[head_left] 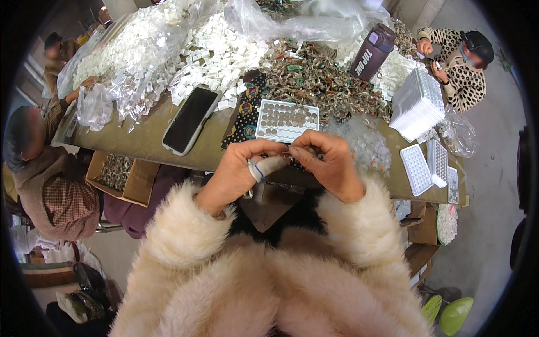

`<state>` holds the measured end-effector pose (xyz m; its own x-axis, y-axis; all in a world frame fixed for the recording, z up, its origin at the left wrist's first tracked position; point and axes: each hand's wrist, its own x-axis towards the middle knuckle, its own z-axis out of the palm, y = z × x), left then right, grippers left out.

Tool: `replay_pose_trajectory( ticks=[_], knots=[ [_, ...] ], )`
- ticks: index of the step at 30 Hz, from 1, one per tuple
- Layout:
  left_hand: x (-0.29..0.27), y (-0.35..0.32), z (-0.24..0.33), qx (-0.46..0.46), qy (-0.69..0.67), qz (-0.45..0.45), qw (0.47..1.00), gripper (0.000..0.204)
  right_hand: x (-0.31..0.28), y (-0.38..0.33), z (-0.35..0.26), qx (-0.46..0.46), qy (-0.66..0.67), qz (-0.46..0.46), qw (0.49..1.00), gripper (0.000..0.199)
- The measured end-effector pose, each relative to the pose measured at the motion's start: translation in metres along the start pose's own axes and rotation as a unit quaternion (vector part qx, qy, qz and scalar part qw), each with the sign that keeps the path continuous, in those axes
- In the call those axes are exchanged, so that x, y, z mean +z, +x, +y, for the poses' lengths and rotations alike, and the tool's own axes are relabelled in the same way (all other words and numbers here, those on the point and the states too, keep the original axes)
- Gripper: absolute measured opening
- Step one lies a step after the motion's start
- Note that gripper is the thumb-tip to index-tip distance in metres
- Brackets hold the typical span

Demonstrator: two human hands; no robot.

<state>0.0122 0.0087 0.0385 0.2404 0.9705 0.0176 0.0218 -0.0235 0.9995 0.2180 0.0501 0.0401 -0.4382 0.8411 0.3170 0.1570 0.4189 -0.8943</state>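
Note:
My left hand point(238, 168) and my right hand point(330, 164) meet over the near edge of the table. Both are closed, with fingertips pinched close together on something small and dark that I cannot make out. A white cover with a blue band wraps the thumb of my left hand. Just beyond my fingers lies a white tray point(273, 135) with many small round metallic pieces in its pockets. Under it spreads a dark patterned cloth point(236, 124). Behind the tray rises a heap of small metal pieces point(314, 78).
A phone point(192, 119) lies left of the tray, near white pieces point(216, 48). A dark bottle point(373, 53), stacked white trays point(418, 104) and clear plastic bits point(365, 143) are to the right. People sit left and at the far right. A cardboard box point(137, 180) holds metal pieces.

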Motion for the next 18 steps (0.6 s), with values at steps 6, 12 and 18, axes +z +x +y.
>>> replay_pose_trajectory(
  ticks=[6,12,18],
  knots=[
    [0.003,-0.005,0.001,-0.074,-0.061,-0.029,0.995,0.017,-0.005,-0.001,-0.004,0.094,0.046,-0.057,0.993,0.009],
    [0.002,-0.009,0.001,-0.142,-0.205,-0.04,0.968,0.014,-0.007,-0.002,-0.007,0.07,0.173,-0.096,0.978,0.009],
    [0.002,-0.012,-0.007,-0.147,-0.257,-0.072,0.953,0.012,-0.012,-0.001,-0.011,-0.016,0.117,-0.122,0.985,0.014]
  ],
)
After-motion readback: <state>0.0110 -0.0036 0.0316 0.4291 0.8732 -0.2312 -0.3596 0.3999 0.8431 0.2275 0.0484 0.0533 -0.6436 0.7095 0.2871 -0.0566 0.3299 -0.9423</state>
